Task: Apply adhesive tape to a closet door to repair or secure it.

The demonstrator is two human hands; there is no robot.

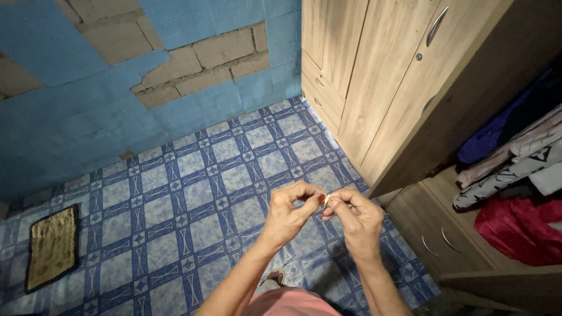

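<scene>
While you stand beside the wooden wardrobe [374, 88], your left hand [290, 213] and right hand [357, 219] pinch one small pale object [327, 199] between touching fingertips.

Only 1 view is given, taken from a camera worn on the head and aimed steeply downward and forward. The left hand [288, 215] and right hand [354, 217] are seen close, low in the middle. The blue tiled floor [193, 193] is seen farther below, the blue wall [117, 88] ahead, the wooden wardrobe [374, 88] to the right
</scene>
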